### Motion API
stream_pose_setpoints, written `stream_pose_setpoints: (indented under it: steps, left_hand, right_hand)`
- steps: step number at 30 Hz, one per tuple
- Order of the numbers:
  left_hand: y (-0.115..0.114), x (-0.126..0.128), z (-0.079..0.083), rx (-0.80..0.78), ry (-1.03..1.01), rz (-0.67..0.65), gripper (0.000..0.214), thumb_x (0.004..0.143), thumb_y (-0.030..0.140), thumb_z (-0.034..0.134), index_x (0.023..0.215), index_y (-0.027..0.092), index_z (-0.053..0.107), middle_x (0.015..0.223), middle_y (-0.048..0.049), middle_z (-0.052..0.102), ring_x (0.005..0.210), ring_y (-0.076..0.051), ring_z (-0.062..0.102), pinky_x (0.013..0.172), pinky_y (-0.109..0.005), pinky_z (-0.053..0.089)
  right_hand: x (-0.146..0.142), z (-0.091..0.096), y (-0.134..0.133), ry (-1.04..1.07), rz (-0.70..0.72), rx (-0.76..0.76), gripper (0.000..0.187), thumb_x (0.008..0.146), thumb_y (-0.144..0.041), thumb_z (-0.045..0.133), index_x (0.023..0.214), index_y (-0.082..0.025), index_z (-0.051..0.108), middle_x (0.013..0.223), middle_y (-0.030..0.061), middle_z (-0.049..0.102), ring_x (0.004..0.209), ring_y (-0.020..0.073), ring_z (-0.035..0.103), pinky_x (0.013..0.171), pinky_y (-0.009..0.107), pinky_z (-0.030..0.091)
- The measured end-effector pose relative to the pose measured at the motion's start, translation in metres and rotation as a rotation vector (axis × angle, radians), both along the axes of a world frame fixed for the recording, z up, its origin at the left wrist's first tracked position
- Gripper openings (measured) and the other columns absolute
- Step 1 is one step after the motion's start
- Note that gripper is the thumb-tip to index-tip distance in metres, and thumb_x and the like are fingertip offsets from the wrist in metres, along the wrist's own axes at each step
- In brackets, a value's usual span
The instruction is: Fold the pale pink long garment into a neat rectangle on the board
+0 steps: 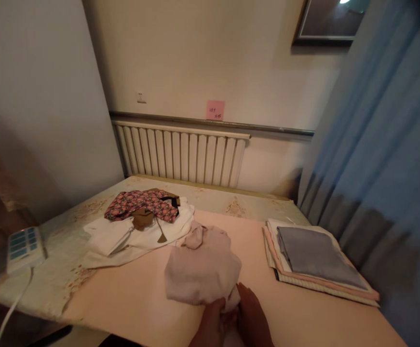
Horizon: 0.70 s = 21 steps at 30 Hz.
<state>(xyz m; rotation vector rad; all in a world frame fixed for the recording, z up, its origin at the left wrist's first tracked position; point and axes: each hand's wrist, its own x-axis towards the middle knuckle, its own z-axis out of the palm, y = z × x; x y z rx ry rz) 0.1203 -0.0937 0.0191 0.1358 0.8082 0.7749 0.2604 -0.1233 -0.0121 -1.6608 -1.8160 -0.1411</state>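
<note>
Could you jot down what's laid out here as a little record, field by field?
surface: pink sheet over a flowered cover
centre: crumpled pale cloth
left hand: on the cloth's near edge, grip unclear
right hand: flat, touching the same edge
left side: floral cloth on white garments
right side: folded stack, grey on top
far left: white keypad
</note>
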Motion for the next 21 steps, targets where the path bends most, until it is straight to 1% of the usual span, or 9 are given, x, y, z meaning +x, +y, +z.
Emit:
stream_pose_setpoints:
  steps: [3, 5, 7, 11, 14, 16, 18, 20, 21]
  left_hand:
    - [-0.005, -0.011, 0.000, 0.003, -0.016, -0.023, 0.031, 0.082, 0.023, 0.067, 0.108, 0.008, 0.061, 0.100, -0.0196, 0.073, 0.094, -0.029, 0.071, 0.089, -0.038, 0.055]
    - [-0.004, -0.022, 0.003, 0.005, -0.028, 0.016, 0.035, 0.085, 0.025, 0.067, 0.114, 0.009, 0.058, 0.104, -0.0191, 0.072, 0.094, -0.027, 0.071, 0.091, -0.038, 0.054]
    - [-0.001, -0.038, 0.007, -0.002, 0.014, 0.097, 0.038, 0.086, 0.026, 0.068, 0.118, 0.010, 0.055, 0.103, -0.0171, 0.072, 0.092, -0.025, 0.072, 0.091, -0.038, 0.055]
    - [0.023, -0.078, 0.013, 0.052, 0.124, 0.295, 0.033, 0.089, 0.022, 0.063, 0.119, 0.012, 0.054, 0.092, -0.0120, 0.071, 0.082, -0.022, 0.072, 0.085, -0.038, 0.058]
    - [0.050, -0.105, 0.016, 0.107, 0.216, 0.358, 0.027, 0.089, 0.019, 0.061, 0.116, 0.016, 0.056, 0.092, -0.0078, 0.071, 0.077, -0.020, 0.072, 0.079, -0.037, 0.059]
    - [0.065, -0.116, 0.016, 0.117, 0.325, 0.349, 0.023, 0.087, 0.016, 0.064, 0.110, 0.016, 0.058, 0.087, -0.0049, 0.071, 0.070, -0.016, 0.070, 0.074, -0.032, 0.060]
    - [0.073, -0.120, 0.014, 0.117, 0.392, 0.330, 0.022, 0.084, 0.009, 0.064, 0.104, 0.015, 0.059, 0.076, -0.0018, 0.069, 0.060, -0.014, 0.067, 0.066, -0.027, 0.059]
    - [0.073, -0.117, 0.011, 0.121, 0.413, 0.303, 0.025, 0.081, 0.001, 0.061, 0.102, 0.015, 0.060, 0.069, 0.0001, 0.067, 0.055, -0.013, 0.065, 0.061, -0.024, 0.058]
    - [0.070, -0.115, 0.009, 0.126, 0.416, 0.287, 0.028, 0.080, -0.002, 0.060, 0.102, 0.014, 0.060, 0.069, 0.0001, 0.067, 0.055, -0.013, 0.066, 0.061, -0.024, 0.058]
  right_hand:
    - [-0.005, 0.013, -0.005, 0.014, -0.003, -0.029, 0.035, 0.087, -0.015, 0.046, 0.116, -0.023, 0.064, 0.112, 0.0078, 0.069, 0.103, 0.0246, 0.064, 0.094, 0.041, 0.050]
    - [-0.005, 0.013, -0.007, 0.000, -0.011, -0.022, 0.038, 0.087, -0.014, 0.045, 0.119, -0.024, 0.063, 0.115, 0.0079, 0.069, 0.106, 0.0248, 0.064, 0.096, 0.042, 0.049]
    - [-0.003, 0.005, -0.009, -0.006, -0.029, -0.011, 0.042, 0.086, -0.013, 0.045, 0.124, -0.024, 0.061, 0.120, 0.0082, 0.068, 0.111, 0.0253, 0.062, 0.099, 0.043, 0.048]
    - [-0.004, -0.014, -0.012, 0.067, -0.092, -0.056, 0.051, 0.082, -0.011, 0.045, 0.129, -0.022, 0.060, 0.129, 0.0079, 0.064, 0.121, 0.0255, 0.058, 0.107, 0.045, 0.042]
    - [-0.013, -0.016, -0.015, 0.212, -0.094, -0.125, 0.053, 0.078, -0.012, 0.047, 0.128, -0.022, 0.062, 0.131, 0.0069, 0.063, 0.127, 0.0259, 0.053, 0.113, 0.047, 0.035]
    - [-0.022, -0.007, -0.015, 0.370, -0.087, -0.163, 0.047, 0.077, -0.016, 0.049, 0.120, -0.021, 0.067, 0.128, 0.0084, 0.065, 0.126, 0.0272, 0.054, 0.112, 0.047, 0.035]
    - [-0.034, 0.009, -0.016, 0.605, -0.073, -0.217, 0.040, 0.079, -0.024, 0.050, 0.113, -0.020, 0.071, 0.120, 0.0100, 0.069, 0.118, 0.0277, 0.060, 0.105, 0.043, 0.043]
    - [-0.044, 0.029, -0.018, 0.873, -0.041, -0.284, 0.040, 0.081, -0.034, 0.051, 0.112, -0.019, 0.071, 0.113, 0.0097, 0.071, 0.108, 0.0266, 0.064, 0.094, 0.038, 0.050]
    - [-0.048, 0.038, -0.021, 0.980, -0.034, -0.305, 0.040, 0.079, -0.037, 0.054, 0.111, -0.019, 0.071, 0.111, 0.0093, 0.072, 0.105, 0.0265, 0.065, 0.090, 0.036, 0.052]
